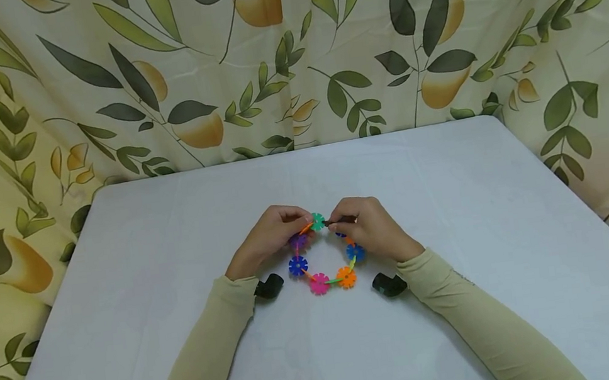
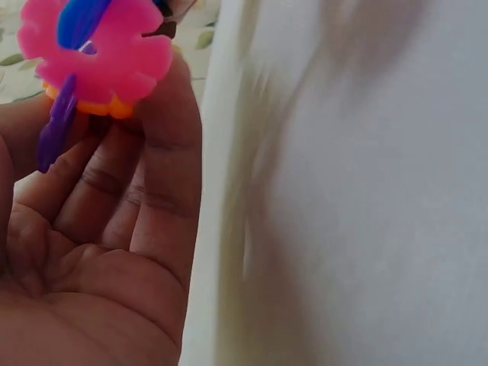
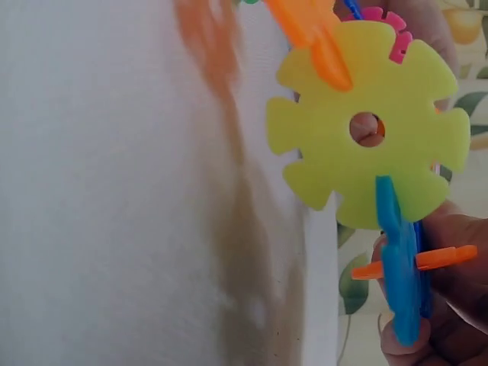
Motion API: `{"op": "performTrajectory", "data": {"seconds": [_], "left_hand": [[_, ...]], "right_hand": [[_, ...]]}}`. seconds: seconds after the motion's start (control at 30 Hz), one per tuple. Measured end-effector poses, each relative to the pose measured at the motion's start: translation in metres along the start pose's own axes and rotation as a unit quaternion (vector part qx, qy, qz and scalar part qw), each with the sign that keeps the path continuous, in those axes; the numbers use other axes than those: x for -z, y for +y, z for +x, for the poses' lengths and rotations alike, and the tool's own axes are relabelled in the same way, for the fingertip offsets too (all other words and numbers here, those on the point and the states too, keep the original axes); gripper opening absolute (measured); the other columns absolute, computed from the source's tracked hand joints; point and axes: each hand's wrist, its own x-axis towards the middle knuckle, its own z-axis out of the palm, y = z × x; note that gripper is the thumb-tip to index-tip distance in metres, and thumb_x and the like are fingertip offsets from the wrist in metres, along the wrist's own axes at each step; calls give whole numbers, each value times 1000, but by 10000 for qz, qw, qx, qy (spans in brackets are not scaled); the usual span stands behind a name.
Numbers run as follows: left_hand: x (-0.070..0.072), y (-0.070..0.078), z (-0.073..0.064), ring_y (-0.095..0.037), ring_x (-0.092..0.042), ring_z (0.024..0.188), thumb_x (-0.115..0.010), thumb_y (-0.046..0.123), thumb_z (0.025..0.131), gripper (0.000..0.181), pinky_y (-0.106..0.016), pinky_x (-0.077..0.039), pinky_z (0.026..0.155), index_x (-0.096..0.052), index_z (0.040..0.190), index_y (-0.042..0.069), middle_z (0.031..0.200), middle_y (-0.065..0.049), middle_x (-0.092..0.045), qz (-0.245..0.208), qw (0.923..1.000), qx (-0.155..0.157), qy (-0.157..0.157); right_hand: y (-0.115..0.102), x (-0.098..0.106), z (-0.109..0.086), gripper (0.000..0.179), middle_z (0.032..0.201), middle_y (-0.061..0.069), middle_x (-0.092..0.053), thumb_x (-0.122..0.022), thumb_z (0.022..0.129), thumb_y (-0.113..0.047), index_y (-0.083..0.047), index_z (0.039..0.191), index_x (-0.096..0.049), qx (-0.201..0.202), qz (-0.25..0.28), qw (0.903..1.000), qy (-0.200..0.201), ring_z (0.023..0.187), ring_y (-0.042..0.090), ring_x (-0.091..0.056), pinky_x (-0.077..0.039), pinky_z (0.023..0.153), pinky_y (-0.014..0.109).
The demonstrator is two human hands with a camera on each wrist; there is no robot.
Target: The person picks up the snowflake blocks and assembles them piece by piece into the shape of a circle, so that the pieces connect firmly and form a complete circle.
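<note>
A ring of notched plastic discs [image 1: 320, 284], slotted into each other in many colours, hangs between both hands above the white table. My left hand [image 1: 271, 235] pinches the ring's upper left beside an orange disc [image 1: 305, 229]; a pink disc [image 2: 114, 57] stands at its fingertips in the left wrist view. My right hand [image 1: 370, 225] pinches the upper right end, by a dark piece that meets a green disc [image 1: 318, 221] between the hands. A yellow-green disc [image 3: 404, 145] fills the right wrist view, with a blue disc [image 3: 400, 282] slotted in below. Fingers partly hide the upper discs.
The white table [image 1: 189, 369] spreads around the ring. Black wrist-camera mounts [image 1: 271, 286] show beside both wrists. A leaf-and-fruit patterned curtain [image 1: 292, 90] hangs behind the table and at both sides.
</note>
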Motion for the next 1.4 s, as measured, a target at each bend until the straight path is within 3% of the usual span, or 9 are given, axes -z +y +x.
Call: {"op": "performTrajectory", "data": {"seconds": [0.33, 0.53, 0.63, 0.77, 0.9, 1.0, 1.13, 1.23, 1.4], "left_hand": [[-5, 1, 1, -15, -66, 77, -65, 12, 108, 21, -26, -54, 73, -78, 111, -4, 89, -7, -76, -42, 9999, 77, -74], [-4, 2, 4, -20, -69, 72, -57, 16, 113, 27, -31, -61, 73, -73, 115, -6, 92, -15, -76, -615, 9974, 135, -357], [2, 7, 3, -25, -71, 79, -53, 28, 115, 36, -31, -61, 77, -70, 123, -2, 102, -18, -76, -673, 9964, 371, -365], [14, 11, -2, -28, -72, 98, -46, 47, 115, 52, -33, -61, 83, -64, 140, 5, 122, -17, -72, -778, 9919, 998, -109], [25, 14, -10, -33, -70, 106, -41, 52, 115, 62, -46, -64, 85, -51, 153, 5, 139, -22, -62, -1780, 9726, 1488, 162], [29, 15, -15, -35, -72, 105, -39, 51, 115, 64, -53, -61, 89, -44, 158, 4, 145, -26, -56, -2584, 9541, 1473, 343], [34, 16, -18, -38, -71, 117, -39, 51, 116, 66, -56, -54, 102, -37, 164, 5, 149, -28, -55, -3285, 9362, 1089, 616], [35, 14, -16, -42, -62, 132, -38, 51, 116, 69, -55, -48, 110, -30, 167, 5, 153, -29, -52, -3709, 9224, 756, 773], [31, 8, -11, -41, -40, 152, -35, 54, 115, 74, -47, -35, 122, -20, 170, 7, 165, -28, -38, -4520, 8866, 164, 968]], "right_hand": [[1, -3, -1, 10, 89, 4, -73, -80, 91, 10, 1, 87, -79, 171, 37, 9998, -28, 75, 17, -60, -51, 68, 27], [2, -2, 2, 7, 91, 4, -75, -79, 94, 6, 0, 90, -80, -329, -18, 9994, 54, 76, 18, -62, -53, 70, 29], [0, 1, 3, 4, 92, 4, -76, -79, 96, 2, -1, 93, -81, -617, -2, 9979, 177, 79, 20, -65, -55, 72, 31], [0, 4, 4, 3, 88, 7, -77, -78, 97, -2, -1, 96, -80, -1188, 45, 9918, 470, 78, 22, -70, -56, 72, 29], [1, 5, 10, 6, 90, 12, -78, -77, 99, -4, 1, 100, -79, -1711, 229, 9823, 725, 80, 25, -74, -56, 69, 25], [1, 7, 17, 9, 94, 16, -78, -74, 100, -5, 3, 102, -78, -1973, 449, 9758, 834, 80, 28, -76, -56, 67, 22], [3, 13, 27, 12, 96, 19, -77, -73, 101, -6, 5, 104, -76, -2194, 607, 9701, 845, 76, 26, -77, -56, 66, 20], [5, 15, 36, 14, 96, 20, -76, -72, 101, -6, 7, 105, -74, -2364, 713, 9657, 799, 70, 18, -75, -59, 68, 22], [10, 11, 51, 15, 101, 22, -74, -74, 100, -4, 9, 106, -73, -2691, 688, 9573, 802, 71, 13, -72, -61, 69, 25]]}}
